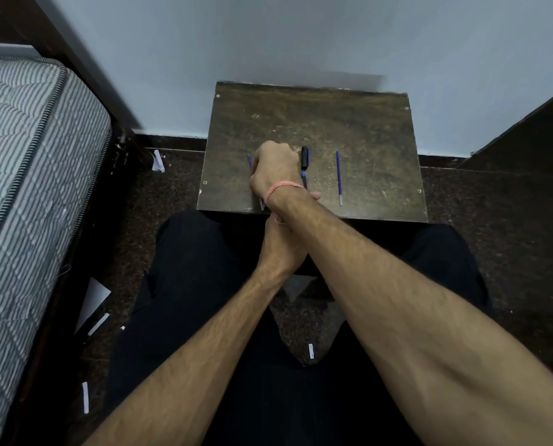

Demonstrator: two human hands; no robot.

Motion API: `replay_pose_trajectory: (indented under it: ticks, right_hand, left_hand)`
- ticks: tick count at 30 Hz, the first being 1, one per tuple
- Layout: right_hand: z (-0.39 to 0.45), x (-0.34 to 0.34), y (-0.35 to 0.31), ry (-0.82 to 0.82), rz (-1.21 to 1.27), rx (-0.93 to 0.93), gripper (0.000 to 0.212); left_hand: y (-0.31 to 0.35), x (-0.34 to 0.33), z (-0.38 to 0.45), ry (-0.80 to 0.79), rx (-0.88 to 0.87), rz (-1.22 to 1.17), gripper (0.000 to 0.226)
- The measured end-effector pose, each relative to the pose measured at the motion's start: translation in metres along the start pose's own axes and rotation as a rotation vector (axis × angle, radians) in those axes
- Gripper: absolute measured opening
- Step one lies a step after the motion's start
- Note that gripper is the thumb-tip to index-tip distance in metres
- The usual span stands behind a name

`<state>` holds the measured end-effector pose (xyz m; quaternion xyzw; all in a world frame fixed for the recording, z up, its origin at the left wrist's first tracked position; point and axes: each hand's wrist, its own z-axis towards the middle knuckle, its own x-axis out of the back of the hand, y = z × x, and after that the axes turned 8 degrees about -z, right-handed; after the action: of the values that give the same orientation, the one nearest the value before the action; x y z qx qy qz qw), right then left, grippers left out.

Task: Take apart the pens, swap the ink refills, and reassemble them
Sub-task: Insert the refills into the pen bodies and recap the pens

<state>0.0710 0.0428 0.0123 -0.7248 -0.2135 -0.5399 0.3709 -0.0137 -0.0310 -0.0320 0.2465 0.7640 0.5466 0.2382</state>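
My right hand point(273, 169), a pink thread around its wrist, lies knuckles up on the left part of the small wooden table point(365, 130). Its fingers are curled over a thin blue pen part point(249, 160), whose grey end sticks out under the wrist. Just right of that hand lies a pen with a black cap and a blue section point(304, 160). Further right, a slim blue refill point(338, 175) lies alone, pointing away from me. My left hand point(281, 246) is crossed beneath my right forearm at the table's front edge, mostly hidden, with its fingertips showing near the black pen's lower end.
The table stands against a pale blue wall. A mattress on a dark bed frame point(27, 156) is on the left and dark furniture point(526, 140) on the right. Paper scraps point(158, 160) lie on the dark floor. My legs in black trousers are below the table.
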Motion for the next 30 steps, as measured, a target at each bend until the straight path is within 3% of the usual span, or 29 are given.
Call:
replay_pose_trajectory:
  ticks: [3, 6, 8, 9, 12, 15, 18, 22, 30]
  right_hand:
    - [-0.008, 0.004, -0.002, 0.044, -0.063, 0.036, 0.017]
    - [-0.015, 0.013, -0.001, 0.117, -0.087, 0.064, 0.012]
    - [-0.018, 0.024, 0.004, 0.141, -0.01, 0.038, 0.007]
    - [-0.019, 0.03, 0.011, 0.153, 0.05, 0.011, 0.007]
    - [-0.021, 0.043, 0.045, 0.211, 0.142, -0.057, 0.013]
    - [-0.033, 0.048, 0.091, 0.245, 0.07, -0.073, 0.022]
    - [-0.051, 0.045, 0.127, 0.192, -0.062, 0.057, 0.035]
    - [-0.07, 0.037, 0.15, 0.116, -0.24, 0.273, 0.023]
    - [-0.083, 0.04, 0.158, 0.104, -0.226, 0.016, 0.023]
  left_hand:
    - [-0.002, 0.0, -0.004, -0.001, 0.02, -0.028, 0.046]
    - [-0.01, 0.003, -0.003, 0.094, -0.001, 0.125, 0.037]
    - [-0.012, 0.003, 0.004, 0.15, 0.017, 0.16, 0.018]
    - [-0.011, 0.002, 0.007, 0.19, 0.007, 0.187, 0.021]
    - [-0.009, 0.0, 0.01, 0.192, -0.05, 0.143, 0.024]
    - [-0.008, 0.0, 0.008, 0.195, -0.052, 0.067, 0.031]
    - [-0.009, -0.001, 0.009, 0.222, -0.043, 0.008, 0.03]
    - [-0.004, -0.003, 0.008, 0.231, -0.032, -0.021, 0.031]
    - [0.001, -0.003, -0.001, 0.198, -0.056, 0.022, 0.033]
